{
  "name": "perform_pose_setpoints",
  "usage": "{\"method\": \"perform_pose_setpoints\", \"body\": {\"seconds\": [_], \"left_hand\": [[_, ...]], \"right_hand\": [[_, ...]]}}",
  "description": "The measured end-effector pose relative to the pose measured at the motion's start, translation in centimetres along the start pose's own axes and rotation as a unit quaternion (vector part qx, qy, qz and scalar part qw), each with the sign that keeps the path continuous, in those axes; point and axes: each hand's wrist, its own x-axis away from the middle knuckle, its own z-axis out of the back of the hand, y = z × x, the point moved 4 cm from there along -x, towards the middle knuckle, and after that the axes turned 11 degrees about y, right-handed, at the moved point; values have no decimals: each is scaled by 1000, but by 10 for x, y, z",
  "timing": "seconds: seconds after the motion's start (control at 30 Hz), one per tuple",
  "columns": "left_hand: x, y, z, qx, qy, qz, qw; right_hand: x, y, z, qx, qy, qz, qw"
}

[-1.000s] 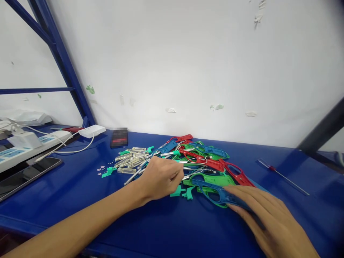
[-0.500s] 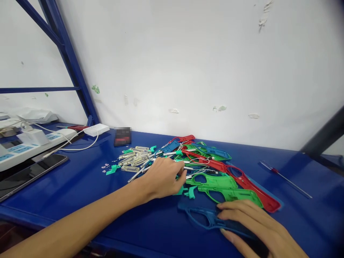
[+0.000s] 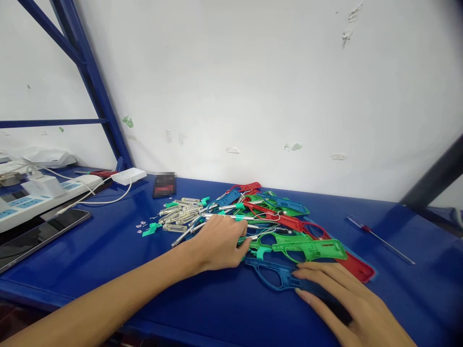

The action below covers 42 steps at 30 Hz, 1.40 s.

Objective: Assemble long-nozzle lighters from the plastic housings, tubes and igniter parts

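Head view. Pile of coloured plastic shells (image 3: 269, 209) mid-desk (image 3: 108, 260). Blue shell (image 3: 271, 275) lies flat at the pile's near edge, just in front of a green shell (image 3: 307, 248). Right hand (image 3: 347, 303) flat on the blue shell's right end, fingers spread, nothing clasped. Left hand (image 3: 217, 243) at the pile's left edge, fingers curled toward a teal piece (image 3: 257, 253) and thin metal rods (image 3: 231, 218).

Judgement: keep the right palm pressing light and even so the shell does not skate; pick one small piece cleanly, without dragging rods along.

Hard to make out: left fingertips tucked under, so cannot tell whether that grip holds anything. Right wrist cut off by the frame. Clear small parts (image 3: 177, 217) left of the pile are too small to tell apart
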Motion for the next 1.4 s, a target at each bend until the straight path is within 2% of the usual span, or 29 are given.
{"method": "perform_pose_setpoints", "body": {"seconds": [0.5,0.77,1.0,1.2,1.4], "left_hand": [[1,1,9,87,177,-20,980],[0,1,15,89,248,-36,964],[0,1,15,71,272,-52,958],[0,3,19,68,298,-54,951],[0,2,20,86,287,-66,952]], "right_hand": [[-3,-5,4,-28,-3,5,1000],[-6,-10,4,-55,-9,-4,998],[-3,-11,5,-72,-43,34,996],[-5,-11,6,-86,-53,19,995],[-7,-10,4,-91,-54,10,994]]}}
